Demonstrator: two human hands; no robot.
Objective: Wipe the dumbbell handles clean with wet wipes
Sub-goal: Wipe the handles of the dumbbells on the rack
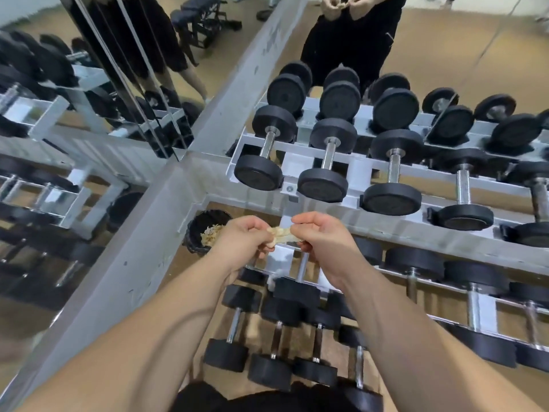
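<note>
Wet wipe (pixel 284 235) — clamped at either end by left grip (pixel 245 237) and right grip (pixel 322 237); likely unfolding step. Next — press onto handle (pixel 328 153) beyond grips.

Black round bin (pixel 194 233), on tan floor (pixel 184 269), in the corner against a grey wall ledge (pixel 124 263). Mirror panels (pixel 44 162), left wall. Tiered grey metal rack (pixel 350 173). Dark weight bench (pixel 205 13), seen in reflection.
</note>
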